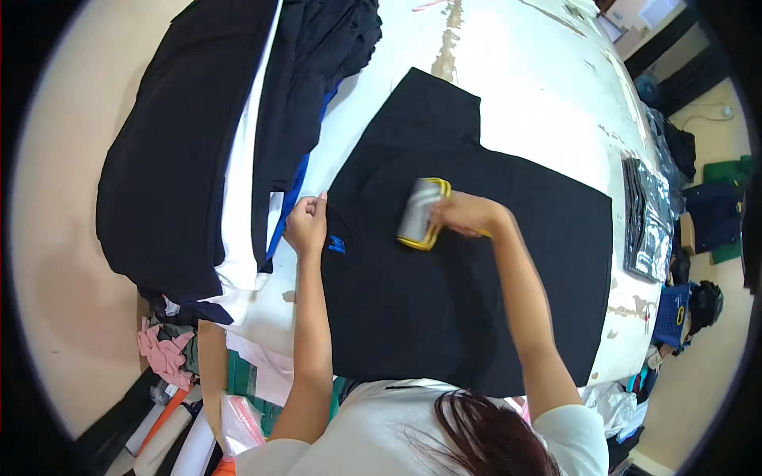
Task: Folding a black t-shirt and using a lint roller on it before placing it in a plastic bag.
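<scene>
A black T-shirt (387,321) lies spread flat on the white table (536,83), its neck to the left and one sleeve towards the far side. My right hand (470,212) grips a lint roller (420,208) with a white roll and a yellow frame, over the middle of the shirt. The roller is blurred. At the shirt's neck edge, my left hand (306,225) has its fingers curled and its thumb against the fabric, closed on the edge. Beside it, a blue neck label (337,244) shows inside the collar.
A tall pile of black, white and blue garments (178,160) stands left on the table. Folded black garments in clear plastic bags (649,220) lie at the right edge. A blue plastic basket (671,315) is beyond it. Fabric rolls (161,431) and pink cloth (169,357) sit lower left.
</scene>
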`<state>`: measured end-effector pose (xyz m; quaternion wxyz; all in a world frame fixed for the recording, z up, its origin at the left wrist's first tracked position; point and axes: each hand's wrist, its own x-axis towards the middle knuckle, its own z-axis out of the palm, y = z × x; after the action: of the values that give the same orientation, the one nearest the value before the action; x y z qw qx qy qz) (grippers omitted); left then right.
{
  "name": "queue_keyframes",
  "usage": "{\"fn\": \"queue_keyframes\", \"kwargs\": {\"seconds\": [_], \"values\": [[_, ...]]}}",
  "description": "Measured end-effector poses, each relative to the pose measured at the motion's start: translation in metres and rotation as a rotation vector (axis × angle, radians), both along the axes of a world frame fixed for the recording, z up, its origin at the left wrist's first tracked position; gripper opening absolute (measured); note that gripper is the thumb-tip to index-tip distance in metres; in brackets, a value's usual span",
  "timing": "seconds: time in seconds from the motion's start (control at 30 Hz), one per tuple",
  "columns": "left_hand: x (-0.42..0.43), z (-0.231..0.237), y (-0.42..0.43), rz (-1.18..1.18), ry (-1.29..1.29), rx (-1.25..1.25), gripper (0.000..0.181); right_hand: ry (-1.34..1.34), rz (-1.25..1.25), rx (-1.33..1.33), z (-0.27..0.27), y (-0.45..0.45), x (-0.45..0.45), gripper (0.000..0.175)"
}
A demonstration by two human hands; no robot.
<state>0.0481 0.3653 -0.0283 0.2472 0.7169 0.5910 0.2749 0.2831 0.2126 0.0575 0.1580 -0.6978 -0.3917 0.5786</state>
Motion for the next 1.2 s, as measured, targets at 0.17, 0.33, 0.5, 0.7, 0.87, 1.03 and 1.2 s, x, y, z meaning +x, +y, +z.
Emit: {"fn": "queue_keyframes", "kwargs": {"seconds": [0.17, 0.33, 0.5, 0.7, 0.87, 1.03, 1.2], "values": [[0.005, -0.001, -0.002, -0.003, -0.019, -0.032, 0.032, 0.096, -0.073, 0.102, -0.016, 0.108, -0.052, 0.019], [0.001, -0.002, 0.000, 0.000, -0.009, -0.035, 0.031, 0.200, -0.003, 0.168, -0.025, 0.054, -0.022, 0.020], [-0.008, -0.005, 0.002, -0.015, -0.041, 0.030, 0.031, 0.046, -0.205, -0.014, 0.017, -0.129, 0.020, 0.022], [0.004, -0.003, 0.000, -0.021, -0.028, 0.032, 0.031, -0.011, -0.642, -0.474, 0.040, -0.363, 0.048, 0.014], [0.008, -0.002, 0.000, 0.004, -0.003, 0.000, 0.031, -0.032, -0.708, -0.483, 0.041, -0.354, 0.043, 0.013], [-0.001, -0.001, 0.001, 0.010, 0.013, 0.037, 0.031, 0.029, -0.440, -0.066, 0.016, -0.194, 0.057, 0.026], [0.000, -0.002, -0.001, -0.002, -0.009, 0.027, 0.030, 0.201, -0.204, 0.216, -0.027, 0.007, 0.032, 0.026]]}}
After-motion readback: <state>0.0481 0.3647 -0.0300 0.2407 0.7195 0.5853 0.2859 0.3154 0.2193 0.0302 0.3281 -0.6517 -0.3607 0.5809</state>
